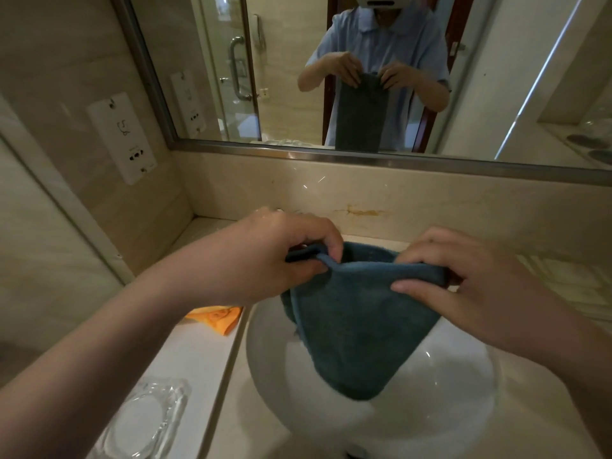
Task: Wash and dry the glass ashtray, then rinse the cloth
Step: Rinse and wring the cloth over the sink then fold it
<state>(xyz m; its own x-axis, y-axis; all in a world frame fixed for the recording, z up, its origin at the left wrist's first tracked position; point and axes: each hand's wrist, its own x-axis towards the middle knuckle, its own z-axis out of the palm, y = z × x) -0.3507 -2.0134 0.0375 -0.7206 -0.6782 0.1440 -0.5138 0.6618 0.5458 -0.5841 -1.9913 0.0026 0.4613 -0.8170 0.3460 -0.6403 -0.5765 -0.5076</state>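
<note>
Over the white sink (463, 376), the left hand (281, 256) and right hand (463, 276) pinch the blue cloth (357, 332) hanging long-way down, glass ashtray (145, 422) on the table (195, 352) beside.

A dark teal cloth (357, 329) of thick, matt terry with a fuzzy nap is seen. The ashtray (145, 422) is made of clear, glossy moulded glass. The basin (463, 376) is finished in smooth, shiny white ceramic. The worktop (198, 352) and the backsplash (430, 200) are formed of polished pale stone. A soft orange cloth (217, 318) looks matt. The mirror (364, 77) is edged in brushed metal.
</note>
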